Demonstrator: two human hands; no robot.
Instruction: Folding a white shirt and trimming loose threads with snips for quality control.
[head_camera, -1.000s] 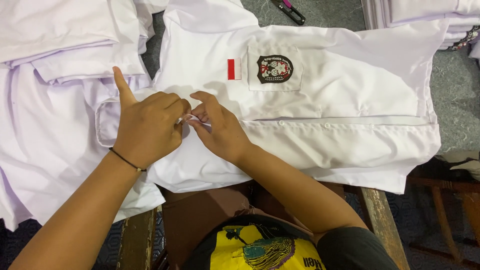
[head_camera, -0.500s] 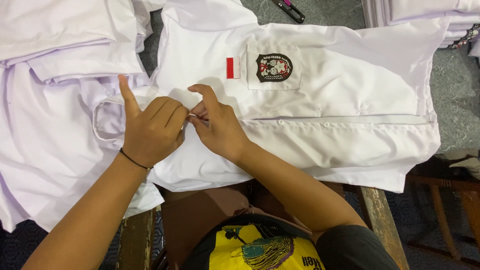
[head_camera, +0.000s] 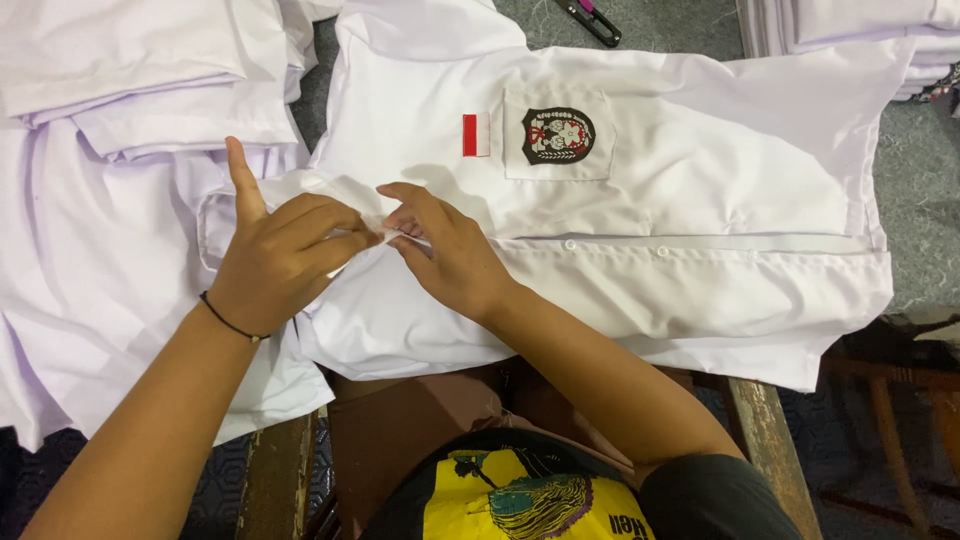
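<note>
Where both hands meet, the left hand (head_camera: 285, 262) and right hand (head_camera: 445, 250) pinch the placket of a white uniform shirt (head_camera: 700, 200); its crest badge (head_camera: 558, 135) lies beyond the grip.

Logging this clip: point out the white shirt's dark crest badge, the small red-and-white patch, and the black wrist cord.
Dark crest badge (head_camera: 558, 135), head view, its middle.
Red-and-white patch (head_camera: 476, 135), head view, its centre.
Black wrist cord (head_camera: 228, 322), head view, strand across left wrist.
</note>
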